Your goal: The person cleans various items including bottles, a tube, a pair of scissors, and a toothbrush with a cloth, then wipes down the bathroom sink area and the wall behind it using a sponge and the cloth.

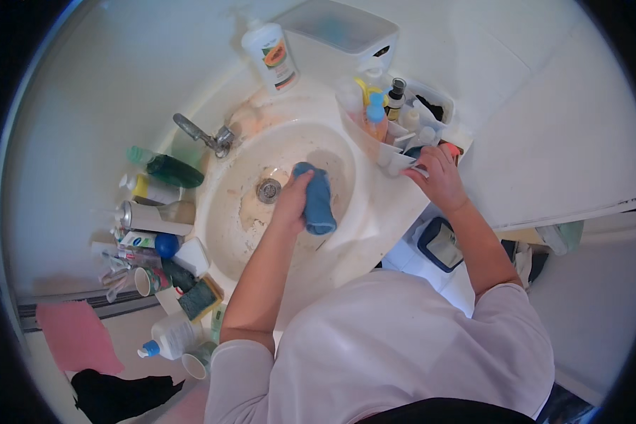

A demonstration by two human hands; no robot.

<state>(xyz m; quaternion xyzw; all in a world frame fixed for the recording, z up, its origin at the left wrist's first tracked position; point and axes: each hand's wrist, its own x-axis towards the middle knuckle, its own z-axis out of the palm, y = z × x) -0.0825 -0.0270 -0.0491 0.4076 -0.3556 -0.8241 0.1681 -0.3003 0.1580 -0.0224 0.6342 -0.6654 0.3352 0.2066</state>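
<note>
My left hand (294, 201) grips a folded blue cloth (319, 204) over the basin of a white sink (228, 228), right of the metal drain (268, 190). Brownish stains mark the bowl. At the right end of the counter, my right hand (437, 172) has its thumb and fingers at the front edge of a clear plastic organizer (368, 139). Bottles stand in the organizer, among them one with a light blue pump (376, 108) and a dark-capped one (396, 99). Whether the right fingers pinch the organizer's edge is not clear.
A metal faucet (220, 140) rises at the sink's back left. Behind the bowl stand a white pump bottle (271, 58) and a lidded plastic box (339, 32). Bottles, a spray can (159, 217), a paper cup (147, 281) and a sponge (200, 299) crowd the left side.
</note>
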